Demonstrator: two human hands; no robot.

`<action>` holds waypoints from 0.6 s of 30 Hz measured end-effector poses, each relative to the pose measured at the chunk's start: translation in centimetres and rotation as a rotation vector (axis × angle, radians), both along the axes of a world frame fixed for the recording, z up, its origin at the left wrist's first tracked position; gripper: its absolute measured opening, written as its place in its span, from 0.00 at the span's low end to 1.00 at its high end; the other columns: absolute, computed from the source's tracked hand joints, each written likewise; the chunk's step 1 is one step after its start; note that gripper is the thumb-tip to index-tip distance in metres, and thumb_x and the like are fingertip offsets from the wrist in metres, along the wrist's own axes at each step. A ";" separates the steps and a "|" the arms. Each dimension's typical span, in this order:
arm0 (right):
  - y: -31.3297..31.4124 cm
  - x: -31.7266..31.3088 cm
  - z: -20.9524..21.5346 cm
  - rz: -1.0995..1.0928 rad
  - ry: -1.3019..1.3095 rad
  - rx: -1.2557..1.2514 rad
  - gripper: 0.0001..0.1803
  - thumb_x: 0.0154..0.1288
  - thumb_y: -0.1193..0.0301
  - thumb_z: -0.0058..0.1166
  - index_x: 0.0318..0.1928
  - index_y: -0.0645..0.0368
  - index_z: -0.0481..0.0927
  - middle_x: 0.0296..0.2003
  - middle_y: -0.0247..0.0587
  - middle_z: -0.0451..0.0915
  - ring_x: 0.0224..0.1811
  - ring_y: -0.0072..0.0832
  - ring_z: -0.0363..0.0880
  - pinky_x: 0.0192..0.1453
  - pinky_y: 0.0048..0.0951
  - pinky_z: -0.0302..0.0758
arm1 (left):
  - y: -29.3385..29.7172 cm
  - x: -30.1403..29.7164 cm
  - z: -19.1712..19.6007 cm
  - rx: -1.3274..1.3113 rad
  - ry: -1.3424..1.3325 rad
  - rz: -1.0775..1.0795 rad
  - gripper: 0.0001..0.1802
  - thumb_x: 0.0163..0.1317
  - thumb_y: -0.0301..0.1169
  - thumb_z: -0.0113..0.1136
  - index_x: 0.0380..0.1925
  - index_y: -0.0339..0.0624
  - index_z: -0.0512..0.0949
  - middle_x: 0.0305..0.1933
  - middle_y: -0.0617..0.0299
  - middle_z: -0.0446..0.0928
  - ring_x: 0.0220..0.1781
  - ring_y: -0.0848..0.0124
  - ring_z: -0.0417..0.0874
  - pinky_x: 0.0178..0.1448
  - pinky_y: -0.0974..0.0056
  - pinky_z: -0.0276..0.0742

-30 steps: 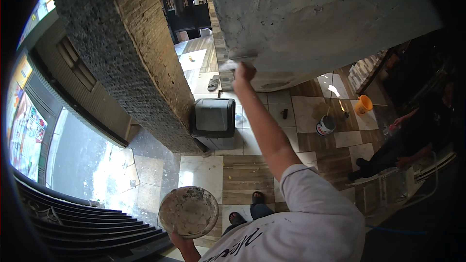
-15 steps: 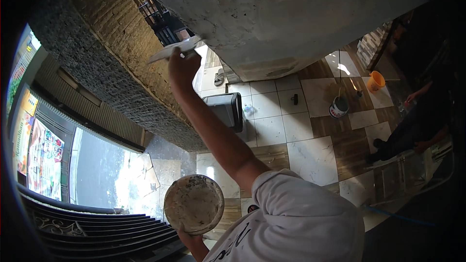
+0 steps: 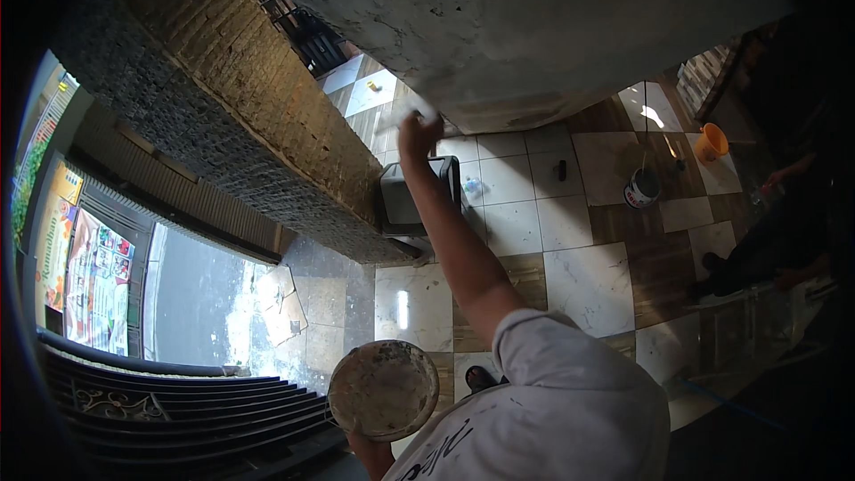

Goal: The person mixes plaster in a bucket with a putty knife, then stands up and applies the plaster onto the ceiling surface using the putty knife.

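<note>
My left hand [image 3: 361,442] holds a round, shallow plaster-stained bowl [image 3: 383,392] from its lower rim; most of its fingers are hidden beneath. Up ahead, at the end of a stretched arm, my right hand [image 3: 419,135] is closed on a flat plastering trowel [image 3: 429,113], which is smeared by motion. That hand is by the lower edge of a grey plastered surface [image 3: 534,27] overhead. I cannot tell whether the trowel touches it.
A rough stone-faced beam [image 3: 240,98] slants along the left. Below my right arm stands a grey bin [image 3: 401,200]. On the tiled floor are a paint bucket [image 3: 641,189] and an orange bucket [image 3: 710,143]. Another person [image 3: 770,232] is at the far right, in shadow.
My right hand with the trowel has moved right and down from beside the beam to the plastered edge. The bowl in my left hand has shifted slightly right and down as the view shifted.
</note>
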State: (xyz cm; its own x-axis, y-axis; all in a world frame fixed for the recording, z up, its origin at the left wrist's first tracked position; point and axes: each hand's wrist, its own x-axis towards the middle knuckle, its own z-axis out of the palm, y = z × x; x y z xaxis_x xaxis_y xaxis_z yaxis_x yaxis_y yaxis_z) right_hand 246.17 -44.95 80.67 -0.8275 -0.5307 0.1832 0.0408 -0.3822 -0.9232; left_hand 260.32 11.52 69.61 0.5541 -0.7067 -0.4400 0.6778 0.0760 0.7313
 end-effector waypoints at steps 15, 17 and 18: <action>8.4 0.6 5.8 0.273 0.187 -0.097 0.17 0.54 0.72 0.47 0.39 0.75 0.75 0.25 0.60 0.77 0.30 0.53 0.78 0.38 0.47 0.72 | -1.9 -0.2 1.5 0.216 -0.463 -0.121 0.25 0.68 0.36 0.45 0.57 0.25 0.63 0.57 0.44 0.70 0.57 0.59 0.75 0.61 0.57 0.72; 8.2 0.9 3.4 0.246 -0.065 0.010 0.13 0.51 0.70 0.51 0.27 0.71 0.75 0.24 0.58 0.77 0.31 0.55 0.76 0.38 0.48 0.71 | -1.9 -0.1 1.3 0.054 0.075 0.017 0.27 0.66 0.31 0.45 0.64 0.37 0.58 0.65 0.45 0.63 0.64 0.51 0.68 0.66 0.45 0.65; 7.3 1.0 2.5 0.249 -0.066 0.013 0.13 0.51 0.70 0.51 0.27 0.71 0.75 0.24 0.58 0.77 0.31 0.55 0.76 0.38 0.48 0.71 | -1.7 -0.1 1.2 0.033 0.048 0.025 0.27 0.66 0.31 0.45 0.64 0.37 0.58 0.65 0.45 0.63 0.64 0.51 0.68 0.66 0.45 0.65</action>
